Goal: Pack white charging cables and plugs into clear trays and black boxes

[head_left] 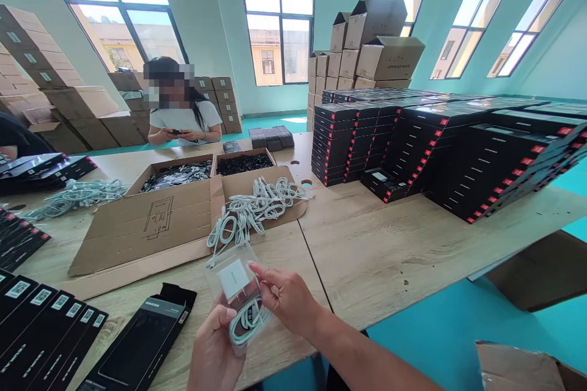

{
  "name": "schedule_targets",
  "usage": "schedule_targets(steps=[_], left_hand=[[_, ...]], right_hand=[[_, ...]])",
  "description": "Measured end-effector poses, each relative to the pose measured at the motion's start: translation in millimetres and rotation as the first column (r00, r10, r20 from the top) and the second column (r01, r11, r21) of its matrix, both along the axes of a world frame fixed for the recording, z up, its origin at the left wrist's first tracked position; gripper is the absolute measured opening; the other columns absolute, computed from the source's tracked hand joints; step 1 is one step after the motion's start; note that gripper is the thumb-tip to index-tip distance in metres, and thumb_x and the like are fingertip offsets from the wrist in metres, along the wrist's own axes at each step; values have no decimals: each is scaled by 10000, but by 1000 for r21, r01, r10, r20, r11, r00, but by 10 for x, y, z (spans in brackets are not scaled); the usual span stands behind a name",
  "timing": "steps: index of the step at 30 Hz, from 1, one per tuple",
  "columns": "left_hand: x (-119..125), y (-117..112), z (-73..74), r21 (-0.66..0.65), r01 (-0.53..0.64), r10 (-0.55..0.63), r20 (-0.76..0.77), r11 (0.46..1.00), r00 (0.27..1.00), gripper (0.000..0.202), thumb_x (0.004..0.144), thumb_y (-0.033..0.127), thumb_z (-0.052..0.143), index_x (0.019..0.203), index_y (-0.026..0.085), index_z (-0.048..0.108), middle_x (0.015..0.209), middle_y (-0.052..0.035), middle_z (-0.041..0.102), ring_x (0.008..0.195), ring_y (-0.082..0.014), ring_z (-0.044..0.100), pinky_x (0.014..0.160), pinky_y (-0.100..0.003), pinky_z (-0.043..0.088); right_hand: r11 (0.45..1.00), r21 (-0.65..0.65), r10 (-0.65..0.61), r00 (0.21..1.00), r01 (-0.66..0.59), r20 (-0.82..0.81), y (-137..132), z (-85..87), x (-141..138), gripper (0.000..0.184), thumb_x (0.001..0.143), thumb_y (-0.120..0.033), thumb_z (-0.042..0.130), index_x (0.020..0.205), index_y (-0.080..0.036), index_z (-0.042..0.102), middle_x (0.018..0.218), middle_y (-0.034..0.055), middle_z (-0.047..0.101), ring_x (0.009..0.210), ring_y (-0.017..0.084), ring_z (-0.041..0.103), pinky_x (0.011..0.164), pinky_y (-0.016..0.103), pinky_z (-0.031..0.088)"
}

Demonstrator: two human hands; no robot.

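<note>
My left hand (pixel 214 345) is closed around the lower part of a clear plastic bag (pixel 214 275). Inside the bag are a white charger plug (pixel 233 279) and a coiled white cable (pixel 247 325). At the bag's right side, the fingers of my right hand (pixel 293 302) are bent and pressed on it beside the charger. A heap of coiled white cables (pixel 257 208) lies just beyond the bag on a cardboard flap (pixel 151 232). Left of my hands, a long black box (pixel 142 336) rests with its end flap raised.
Tall stacks of black boxes (pixel 477 177) fill the table's right side. Cardboard cartons of small silver (pixel 177 176) and black parts (pixel 244 162) stand behind the flap. More black boxes (pixel 41 330) lie front left. Across the table a person (pixel 186 116) handles something small.
</note>
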State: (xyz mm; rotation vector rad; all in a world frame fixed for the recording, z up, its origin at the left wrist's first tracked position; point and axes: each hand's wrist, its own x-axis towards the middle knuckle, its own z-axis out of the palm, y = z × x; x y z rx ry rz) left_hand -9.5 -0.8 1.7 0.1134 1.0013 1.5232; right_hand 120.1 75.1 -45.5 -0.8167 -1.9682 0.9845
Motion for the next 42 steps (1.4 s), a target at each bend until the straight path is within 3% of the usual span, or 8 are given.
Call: schedule_targets(steps=[5,9,13,21,29,36,39,42], left_hand=[[-49,19,13,26,27,-26,-43,999,999,917,604,55,619,1496,237,500,992,-66,823,643,-213,741,505,-243,552],[-140,-2,-35,97,101,-97,-43,990,994,882,618,81,641,1473,267,532,1131,-80,803,874,-279,776,626,-278,606],[-189,-22,-64,120,105,-103,-24,987,994,837,620,100,654,1439,253,570,1238,-102,770,1107,-353,728,778,-366,643],[-220,-60,-143,142,133,-133,-5,981,991,709,661,114,651,1358,246,656,1232,-101,775,1256,-390,647,969,-449,597],[-205,-97,-308,150,146,-135,-80,978,988,663,642,131,744,1287,281,709,1261,-86,764,1242,-378,656,862,-357,631],[-110,-99,-330,131,47,-33,-104,990,994,797,613,126,704,1386,307,632,1192,-73,786,1204,-371,679,874,-376,630],[-118,-102,-338,96,24,-15,-94,995,995,812,618,126,692,1408,297,612,1163,-67,796,1165,-364,699,887,-383,627],[-155,-121,-297,141,36,-26,-73,989,997,814,642,114,688,1426,310,593,1196,-61,789,1113,-339,726,822,-337,635]], right_hand=[[997,-73,8,995,-15,-100,0,-21,-73,476,985,-182,486,1428,-308,607,1156,14,778,1000,192,727,896,322,579],[981,-133,99,956,-140,-275,-21,64,-20,404,1026,-273,472,1390,-291,645,1322,56,685,1200,206,655,1029,356,534],[910,-344,54,887,-233,-458,-11,99,45,415,1013,-332,490,1407,-321,621,1415,67,604,1144,200,680,947,359,581],[841,-512,-18,937,-175,-350,6,37,114,463,948,-296,536,1400,-248,629,1181,57,719,968,187,701,784,304,566],[964,-265,-21,986,-24,-166,-75,153,-11,409,981,-280,541,1375,-265,649,1122,50,768,981,210,724,852,313,576],[989,-108,-104,994,101,-29,-192,127,-90,459,1047,-342,428,1476,-228,546,1250,118,740,1099,263,717,938,383,572],[986,-124,-119,993,116,-18,-185,118,-146,451,1047,-360,418,1461,-253,559,1245,108,738,1093,260,713,925,373,573],[973,-231,-28,996,7,-88,-119,150,-150,436,1038,-397,467,1442,-276,582,1220,72,750,1097,246,703,936,356,559]])
